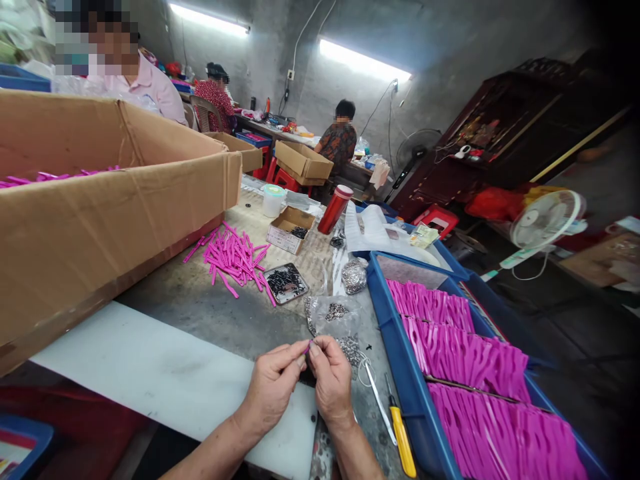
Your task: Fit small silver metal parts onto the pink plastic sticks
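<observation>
bottom middle of the frame: left hand point(270, 385) and right hand point(331, 387) both pinch a small pink piece point(309, 346) (mostly hidden) — it could slip if the pinch gets loose.

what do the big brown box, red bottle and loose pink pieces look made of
Big brown box: matte cardboard, judging by its creased walls. Red bottle: glossy metal or plastic; its sheen fits both. Loose pink pieces: likely plastic, smooth and evenly coloured.

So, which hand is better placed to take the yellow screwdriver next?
Likely the right hand: the yellow screwdriver lies nearer it than the left hand. Both seem to hold a small pink piece.
</observation>
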Motion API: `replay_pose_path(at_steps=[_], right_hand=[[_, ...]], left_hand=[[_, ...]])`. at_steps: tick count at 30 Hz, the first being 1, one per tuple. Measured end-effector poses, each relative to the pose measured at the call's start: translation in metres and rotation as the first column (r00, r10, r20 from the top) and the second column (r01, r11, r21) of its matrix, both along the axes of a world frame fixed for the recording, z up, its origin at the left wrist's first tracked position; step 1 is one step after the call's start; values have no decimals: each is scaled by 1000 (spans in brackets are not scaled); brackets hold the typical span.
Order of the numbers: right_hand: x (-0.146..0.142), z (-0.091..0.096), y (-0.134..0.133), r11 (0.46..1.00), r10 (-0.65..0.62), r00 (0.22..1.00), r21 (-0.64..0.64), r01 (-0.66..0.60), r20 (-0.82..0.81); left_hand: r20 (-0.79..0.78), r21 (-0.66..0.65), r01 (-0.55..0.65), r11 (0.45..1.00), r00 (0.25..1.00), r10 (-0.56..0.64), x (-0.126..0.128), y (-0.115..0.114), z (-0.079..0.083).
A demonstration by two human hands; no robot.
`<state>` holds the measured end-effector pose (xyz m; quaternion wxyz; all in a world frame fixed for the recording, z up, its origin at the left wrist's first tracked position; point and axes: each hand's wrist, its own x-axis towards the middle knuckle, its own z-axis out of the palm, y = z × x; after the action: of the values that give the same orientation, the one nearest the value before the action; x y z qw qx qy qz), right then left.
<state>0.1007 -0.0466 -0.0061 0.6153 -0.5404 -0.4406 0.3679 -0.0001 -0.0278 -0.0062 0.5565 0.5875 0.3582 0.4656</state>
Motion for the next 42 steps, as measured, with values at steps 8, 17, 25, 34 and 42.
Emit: replay_pose_path(at_steps=[8, 17, 25, 34, 42], right_hand=[[0, -5, -1, 1000, -1, 1000, -9, 1, 2], [2, -1, -2, 1000, -13, 995, 17, 11, 96], [-1, -2, -1, 1000, 12, 1000, 5, -12, 14], [-1, -5, 0, 999, 35, 997, -8, -35, -67], [0, -4, -2, 999, -42, 997, 24, 41, 67]], left_hand=[[12, -2, 5, 1000, 1000, -5, 0, 1, 1], [10, 9, 27, 1000, 1000, -27, 0, 0, 2], [13, 18, 35, 999, 999, -35, 0, 1, 3], [32, 14, 26, 1000, 999, -27, 0, 1, 3], [30, 0, 28, 1000, 999, -28, 0, -1, 2]])
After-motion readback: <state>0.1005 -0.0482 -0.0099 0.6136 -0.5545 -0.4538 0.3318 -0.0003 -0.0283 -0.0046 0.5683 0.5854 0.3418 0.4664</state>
